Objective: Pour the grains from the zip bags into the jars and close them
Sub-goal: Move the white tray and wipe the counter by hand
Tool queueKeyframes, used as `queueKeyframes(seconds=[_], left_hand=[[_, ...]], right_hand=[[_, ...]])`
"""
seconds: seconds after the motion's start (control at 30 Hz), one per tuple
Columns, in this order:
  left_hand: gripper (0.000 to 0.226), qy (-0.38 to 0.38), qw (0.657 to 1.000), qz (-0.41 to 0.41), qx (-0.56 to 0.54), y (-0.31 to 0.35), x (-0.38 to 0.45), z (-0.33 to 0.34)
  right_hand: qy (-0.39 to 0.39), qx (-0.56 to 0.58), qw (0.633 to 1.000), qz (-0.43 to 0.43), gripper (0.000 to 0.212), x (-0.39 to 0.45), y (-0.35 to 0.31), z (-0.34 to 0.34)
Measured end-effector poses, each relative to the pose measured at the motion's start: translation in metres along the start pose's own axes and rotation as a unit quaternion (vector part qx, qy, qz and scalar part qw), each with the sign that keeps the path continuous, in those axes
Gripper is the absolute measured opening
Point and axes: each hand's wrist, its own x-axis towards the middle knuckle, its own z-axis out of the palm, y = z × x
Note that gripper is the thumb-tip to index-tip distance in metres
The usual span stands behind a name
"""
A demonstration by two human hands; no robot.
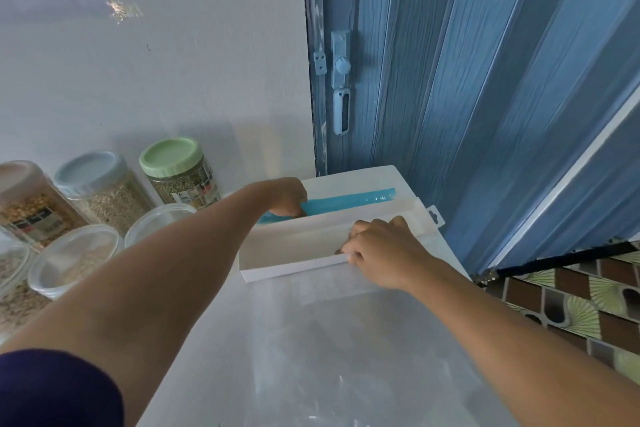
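Box: white cardboard box (291,246), open, our landmark.
L hand (285,198): at box's far-left end, fingers curled round blue zip-strip bags (346,201).
R hand (377,250): pinches box's near flap.
Jars: green-lidded grain jar (180,173), grey-lidded jar (100,184), capped, left of box.

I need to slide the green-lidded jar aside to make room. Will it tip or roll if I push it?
The green-lidded jar stands upright on its flat base, so rolling seems unlikely. It looks nearly full of grain, so it is probably fairly heavy and steady. It is tall, though, so a push near the lid might tip it; pushing low looks safer.
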Motion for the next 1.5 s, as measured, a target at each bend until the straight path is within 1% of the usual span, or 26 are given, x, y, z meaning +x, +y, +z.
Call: queueKeyframes(seconds=[0.1, 0.17, 0.2, 0.27, 0.33, 0.4, 0.47, 0.53, 0.6, 0.63, 0.7, 0.77, 0.83, 0.87, 0.9, 0.93, 0.97, 1.07, 1.17, 1.3, 1.37, 1.5], left_hand=[[0.039, 0.012, 1.000, -0.008, -0.006, -0.009, 0.010, 0.000], [0.043, 0.038, 0.999, -0.009, -0.022, -0.012, 0.015, 0.009], [0.050, 0.059, 0.998, 0.006, -0.030, -0.011, 0.016, 0.013], [0.059, 0.102, 0.991, 0.073, -0.034, -0.009, 0.015, 0.014], [0.053, 0.125, 0.983, 0.135, 0.009, -0.008, 0.014, 0.010], [0.044, 0.096, 0.980, 0.157, 0.082, -0.008, 0.013, 0.006], [0.047, 0.049, 0.980, 0.143, 0.129, -0.011, 0.013, 0.008], [0.058, 0.045, 0.984, 0.127, 0.113, -0.015, 0.013, 0.008], [0.071, 0.055, 0.986, 0.139, 0.079, -0.016, 0.010, 0.006], [0.073, 0.054, 0.985, 0.147, 0.069, -0.016, 0.009, 0.005], [0.062, 0.029, 0.984, 0.159, 0.080, -0.013, 0.009, 0.004], [0.048, -0.018, 0.981, 0.150, 0.119, -0.011, 0.011, 0.004], [0.044, -0.041, 0.980, 0.128, 0.144, -0.011, 0.013, 0.004], [0.043, -0.040, 0.980, 0.124, 0.152, -0.010, 0.014, 0.003], [0.043, -0.037, 0.979, 0.125, 0.158, -0.009, 0.015, 0.002], [0.042, -0.036, 0.977, 0.127, 0.164, -0.008, 0.016, 0.002], [0.042, -0.035, 0.976, 0.129, 0.170, -0.008, 0.017, 0.002], [0.042, -0.033, 0.975, 0.124, 0.180, -0.009, 0.018, 0.004], [0.042, -0.039, 0.977, 0.114, 0.176, -0.009, 0.018, 0.005], [0.052, -0.064, 0.980, 0.098, 0.162, -0.008, 0.017, 0.003], [0.055, -0.068, 0.982, 0.092, 0.151, -0.007, 0.017, 0.002], [0.058, -0.080, 0.986, 0.075, 0.128, -0.007, 0.013, 0.004]], right_hand=[[-0.016, 0.007, 1.000, -0.003, 0.032, 0.004, 0.002, -0.005], [-0.028, 0.009, 1.000, -0.008, 0.033, 0.006, 0.003, -0.002], [-0.032, 0.018, 0.999, -0.010, 0.032, 0.008, 0.005, 0.001], [-0.042, 0.049, 0.998, -0.012, 0.028, 0.009, 0.008, 0.003], [-0.056, 0.076, 0.996, 0.001, 0.025, 0.010, 0.010, 0.002], [-0.059, 0.081, 0.995, 0.012, 0.023, 0.010, 0.010, -0.001], [-0.054, 0.074, 0.996, 0.011, 0.025, 0.011, 0.010, -0.002], [-0.054, 0.071, 0.996, 0.010, 0.026, 0.011, 0.009, -0.003], [-0.061, 0.072, 0.995, 0.010, 0.029, 0.010, 0.009, -0.004], [-0.065, 0.077, 0.995, 0.010, 0.031, 0.009, 0.010, -0.004], [-0.071, 0.085, 0.994, 0.008, 0.033, 0.009, 0.011, -0.006], [-0.072, 0.088, 0.993, 0.013, 0.032, 0.010, 0.012, -0.006], [-0.081, 0.092, 0.992, 0.010, 0.023, 0.011, 0.012, -0.007], [-0.088, 0.096, 0.991, 0.010, 0.013, 0.010, 0.012, -0.008], [-0.092, 0.098, 0.991, 0.006, 0.014, 0.008, 0.013, -0.009], [-0.093, 0.101, 0.991, -0.005, 0.028, 0.006, 0.013, -0.009], [-0.093, 0.105, 0.990, -0.011, 0.035, 0.004, 0.012, -0.011], [-0.088, 0.083, 0.993, -0.008, 0.016, 0.006, 0.006, -0.009], [-0.088, 0.054, 0.995, -0.006, 0.021, 0.005, 0.001, -0.012], [-0.138, 0.019, 0.990, -0.007, 0.017, -0.002, 0.002, -0.014], [-0.156, 0.019, 0.988, -0.003, 0.016, -0.007, 0.003, -0.014], [-0.155, 0.026, 0.988, 0.004, 0.017, -0.015, -0.001, -0.015]])
